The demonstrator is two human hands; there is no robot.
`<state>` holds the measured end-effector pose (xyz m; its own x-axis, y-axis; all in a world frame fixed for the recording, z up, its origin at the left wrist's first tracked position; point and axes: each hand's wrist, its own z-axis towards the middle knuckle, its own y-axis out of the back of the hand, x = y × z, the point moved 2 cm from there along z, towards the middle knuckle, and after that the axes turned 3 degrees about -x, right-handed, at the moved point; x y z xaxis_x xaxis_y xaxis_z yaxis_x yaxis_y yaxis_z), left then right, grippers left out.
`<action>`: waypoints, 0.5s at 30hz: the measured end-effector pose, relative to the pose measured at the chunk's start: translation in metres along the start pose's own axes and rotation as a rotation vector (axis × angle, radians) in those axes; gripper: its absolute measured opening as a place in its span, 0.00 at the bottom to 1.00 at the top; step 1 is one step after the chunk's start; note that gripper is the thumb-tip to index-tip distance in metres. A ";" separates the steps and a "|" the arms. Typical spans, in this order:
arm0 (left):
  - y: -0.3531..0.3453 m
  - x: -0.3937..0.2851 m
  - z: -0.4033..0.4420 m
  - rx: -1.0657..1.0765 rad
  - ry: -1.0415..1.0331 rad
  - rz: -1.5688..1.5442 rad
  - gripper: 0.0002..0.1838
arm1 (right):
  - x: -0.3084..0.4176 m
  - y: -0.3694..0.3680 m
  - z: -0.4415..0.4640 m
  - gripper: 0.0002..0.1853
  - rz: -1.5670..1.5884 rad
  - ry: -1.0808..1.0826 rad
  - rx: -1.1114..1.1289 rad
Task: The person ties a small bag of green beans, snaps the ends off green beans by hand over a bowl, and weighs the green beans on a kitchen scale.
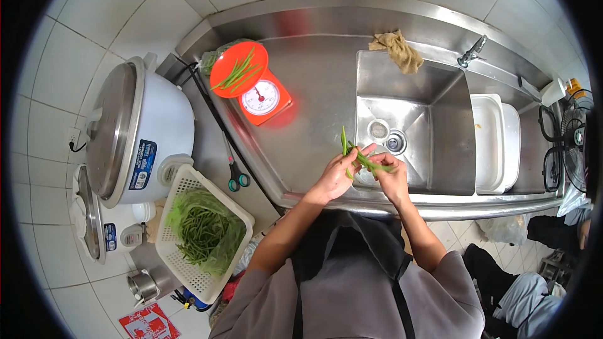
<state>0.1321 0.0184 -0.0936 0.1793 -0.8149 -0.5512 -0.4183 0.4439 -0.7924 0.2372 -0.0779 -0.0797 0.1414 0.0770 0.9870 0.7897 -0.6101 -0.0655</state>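
Note:
Several green beans [363, 161] are held between my hands, over the front left corner of the steel sink [452, 138]. My left hand [338, 176] is closed around them, with tips sticking up past the fingers. Pinched fingers of my right hand [392, 179] grip the beans' other end. Farther back at the left stands an orange kitchen scale [269, 104] with a round dial. More green beans [237, 74] lie on its orange pan [254, 53].
A white basket [168, 238] at the left holds a plastic bag of green beans [204, 229]. Scissors [238, 179] lie near a large rice cooker [160, 132]. A brown cloth [399, 51] hangs over the sink's back edge, left of the tap [472, 52]. White trays [496, 144] stand right of the sink.

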 end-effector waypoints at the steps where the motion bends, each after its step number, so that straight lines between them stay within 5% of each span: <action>1: -0.001 0.000 0.001 -0.014 0.004 -0.015 0.14 | 0.003 0.001 -0.002 0.03 -0.104 0.124 0.022; 7: 0.006 0.000 -0.006 -0.131 0.194 0.012 0.12 | 0.040 -0.006 -0.011 0.06 -0.550 0.758 0.107; 15: -0.005 0.002 -0.010 -0.086 0.235 0.130 0.14 | 0.038 0.013 0.016 0.02 -0.636 0.461 -0.176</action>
<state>0.1251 0.0111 -0.0880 -0.0881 -0.8216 -0.5631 -0.4997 0.5255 -0.6885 0.2622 -0.0703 -0.0456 -0.5948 0.1412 0.7914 0.5249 -0.6774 0.5153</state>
